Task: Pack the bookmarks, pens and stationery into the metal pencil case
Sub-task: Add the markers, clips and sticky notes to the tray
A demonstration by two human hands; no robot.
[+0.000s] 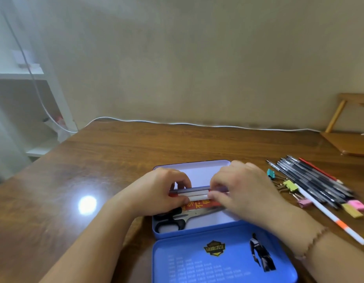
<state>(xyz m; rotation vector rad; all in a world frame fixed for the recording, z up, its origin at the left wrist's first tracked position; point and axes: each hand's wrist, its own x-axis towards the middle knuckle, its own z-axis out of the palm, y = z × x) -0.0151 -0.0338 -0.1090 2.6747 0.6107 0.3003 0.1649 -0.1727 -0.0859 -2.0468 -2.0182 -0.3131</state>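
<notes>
The blue metal pencil case (197,231) lies open in front of me, its lid (224,260) folded toward me. Black-handled scissors (173,222) and a red bookmark (199,205) lie inside it. My left hand (158,193) and my right hand (242,190) each pinch one end of a small bundle of pens (197,194), white and grey, held level just above the case's inside. More pens and pencils (311,180) lie in a heap on the table to the right, with binder clips (287,184) and erasers (354,207) beside them.
A long white pencil with an orange band (330,217) lies diagonally at the right. A white cable (197,123) runs along the table's far edge by the wall. A wooden stand (348,139) sits at the back right. White shelves (24,88) stand to the left.
</notes>
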